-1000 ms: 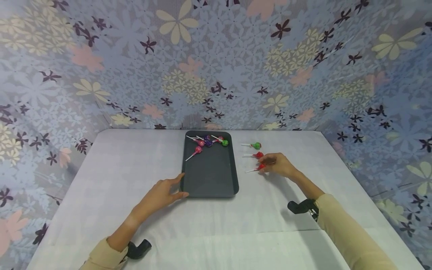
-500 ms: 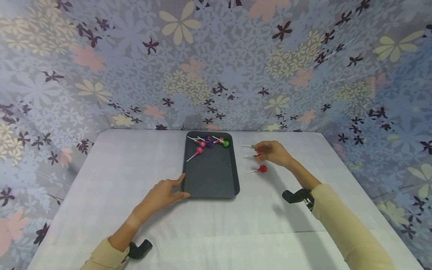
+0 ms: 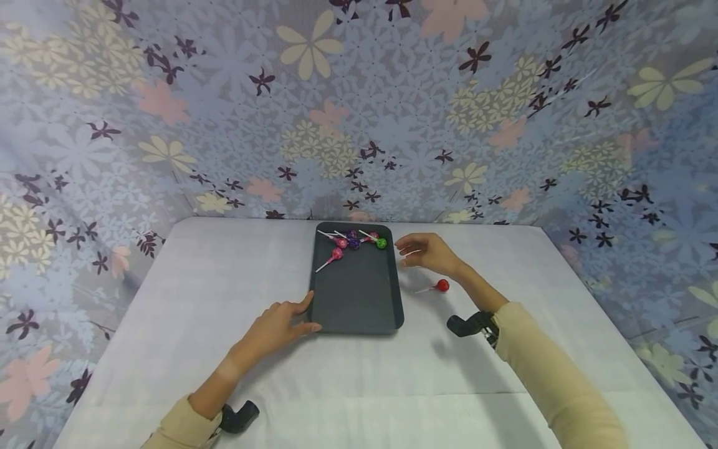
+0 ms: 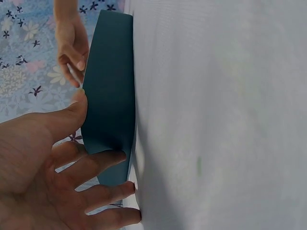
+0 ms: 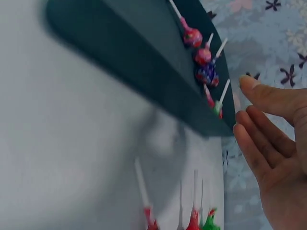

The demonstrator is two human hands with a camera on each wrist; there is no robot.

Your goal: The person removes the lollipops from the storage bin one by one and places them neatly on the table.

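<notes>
A dark grey tray (image 3: 356, 299) lies on the white-covered table. My left hand (image 3: 275, 333) touches its near left corner with thumb and index finger; the other fingers spread loosely against the table in the left wrist view. Beside the tray's far right side hovers my right hand (image 3: 429, 254), fingers relaxed and holding nothing. Several wrapped lollipops sit at the tray's far end, among them a pink one (image 3: 337, 254), a purple one (image 3: 353, 243) and a green one (image 3: 381, 243). Right of the tray lies a red lollipop (image 3: 443, 285). Another red lollipop (image 5: 193, 220) and a green lollipop (image 5: 211, 220), hidden in the head view, show in the right wrist view.
White cloth (image 3: 224, 262) covers the table around the tray. A flowered curtain (image 3: 359, 112) rises behind the far edge and along both sides. Each wrist carries a black camera mount, such as the right one (image 3: 468, 324).
My right hand has gone from the nearest red lollipop up past the other two, then left toward the tray, with nothing in it. My left hand stays at the tray corner.
</notes>
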